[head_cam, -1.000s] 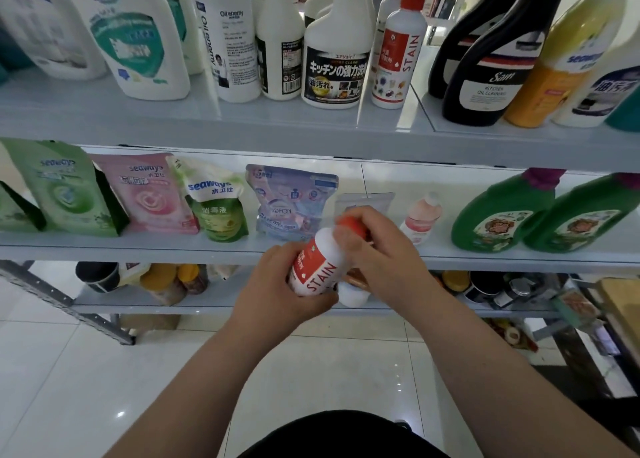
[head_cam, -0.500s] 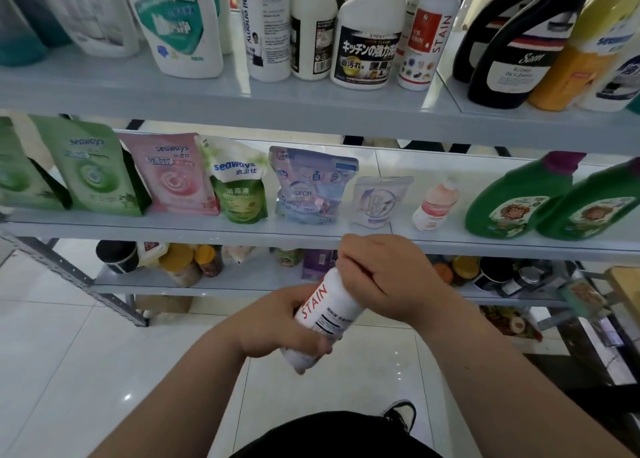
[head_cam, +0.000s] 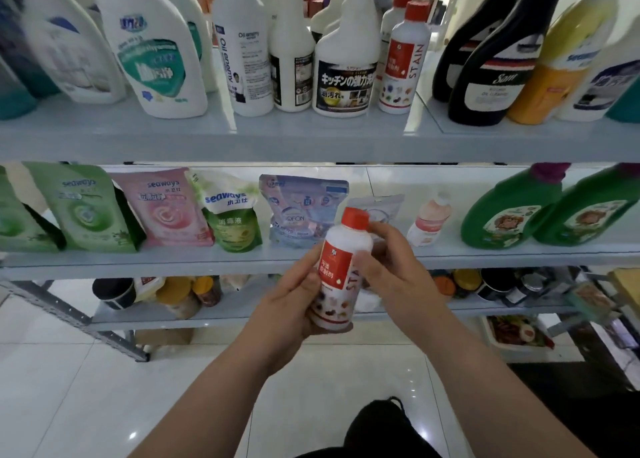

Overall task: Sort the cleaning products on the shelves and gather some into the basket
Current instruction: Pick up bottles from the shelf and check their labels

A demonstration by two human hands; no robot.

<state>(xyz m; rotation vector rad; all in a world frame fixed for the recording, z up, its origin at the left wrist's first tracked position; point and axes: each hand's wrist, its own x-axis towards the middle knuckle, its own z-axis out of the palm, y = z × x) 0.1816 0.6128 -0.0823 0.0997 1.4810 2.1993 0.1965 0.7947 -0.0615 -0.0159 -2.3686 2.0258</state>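
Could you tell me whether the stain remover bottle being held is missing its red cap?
No, the red cap sits closed on the neck of the stain remover bottle.

top shelf [head_cam: 311, 135] 12 o'clock: white bottles [head_cam: 159, 62] 11, black bottles [head_cam: 491, 76] 1 | middle shelf [head_cam: 207, 260]: pouches [head_cam: 166, 211] 9, green jugs [head_cam: 509, 211] 3 | bottom shelf [head_cam: 242, 315]: jars [head_cam: 180, 294] 8 | floor [head_cam: 69, 388] 7: white tiles

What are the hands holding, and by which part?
A stain remover bottle: left hand grips its lower body, right hand grips its upper body below the cap.
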